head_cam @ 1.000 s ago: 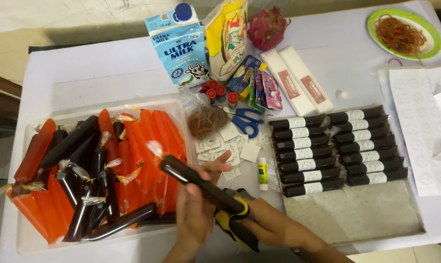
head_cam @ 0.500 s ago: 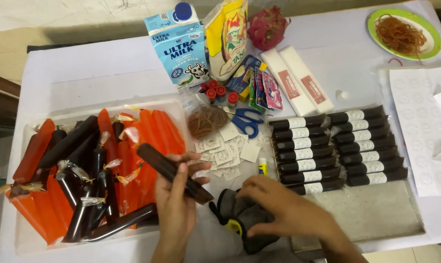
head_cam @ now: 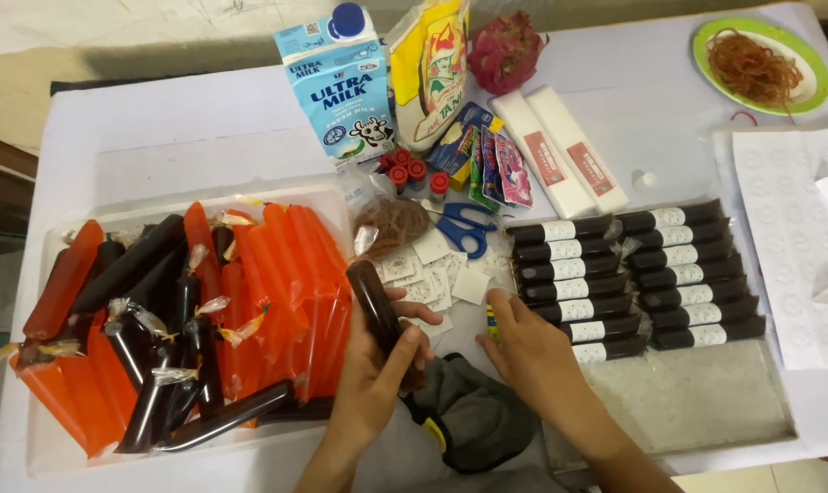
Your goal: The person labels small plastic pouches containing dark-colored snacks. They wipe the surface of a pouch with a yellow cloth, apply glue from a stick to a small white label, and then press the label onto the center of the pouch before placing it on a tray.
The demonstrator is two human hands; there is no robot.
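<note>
The dark ice pop [head_cam: 375, 309] stands nearly upright in our left hand [head_cam: 377, 374], fingers wrapped around its lower half and its knotted plastic end pointing away from us, above the near edge of the table between the clear tray [head_cam: 336, 196] and the paper labels [head_cam: 423, 274]; our right hand [head_cam: 532, 351] curls over the glue stick [head_cam: 492, 315], fingertips gripping it, just beside the rows of labelled dark ice pops [head_cam: 633, 274] lying on the metal tray [head_cam: 669, 402]; a grey and yellow glove [head_cam: 473, 415] lies crumpled between our two wrists; the clear tray on our left holds a heap of orange and dark ice pops [head_cam: 185, 310]; blue scissors [head_cam: 464, 228] and a bag of rubber bands [head_cam: 391, 224] lie just beyond the labels; farther back stand a milk carton [head_cam: 341, 82], a yellow bag [head_cam: 427, 68] and a dragon fruit [head_cam: 505, 50]; a green plate [head_cam: 820, 87] of rubber bands sits at the far right corner.
</note>
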